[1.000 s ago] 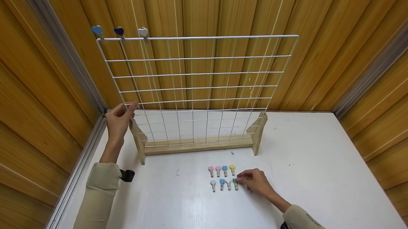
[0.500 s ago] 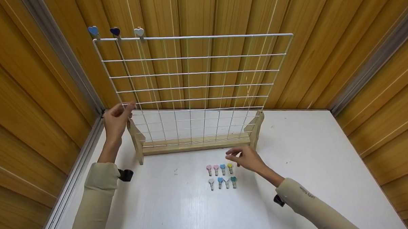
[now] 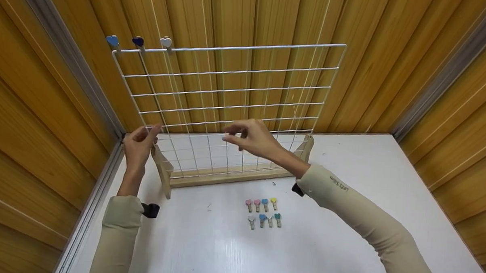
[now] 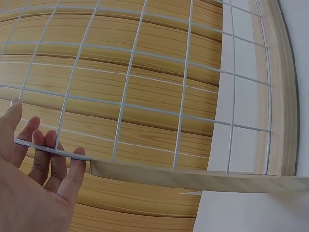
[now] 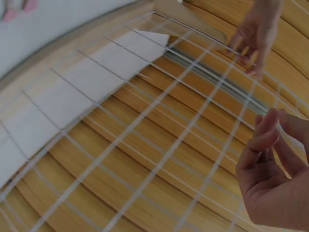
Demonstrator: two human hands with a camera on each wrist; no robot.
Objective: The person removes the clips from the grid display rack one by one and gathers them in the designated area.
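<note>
Since the earlier frames, the right hand [image 3: 253, 137] has risen from the clips on the table to the wire grid panel [image 3: 228, 107]. Left to right: the left hand [image 3: 139, 145] pinches the panel's left edge wire just above the wooden stand [image 3: 229, 174]; three heart clips [image 3: 138, 41] sit on the top left rail. The right hand hovers before the lower grid, fingers loosely curled; whether it holds a clip cannot be told. Eight heart clips [image 3: 263, 212] lie in two rows on the white table [image 3: 345, 221].

Head view high, looking down; wrist views close; all share wire grid [image 3: 228, 107].
</note>
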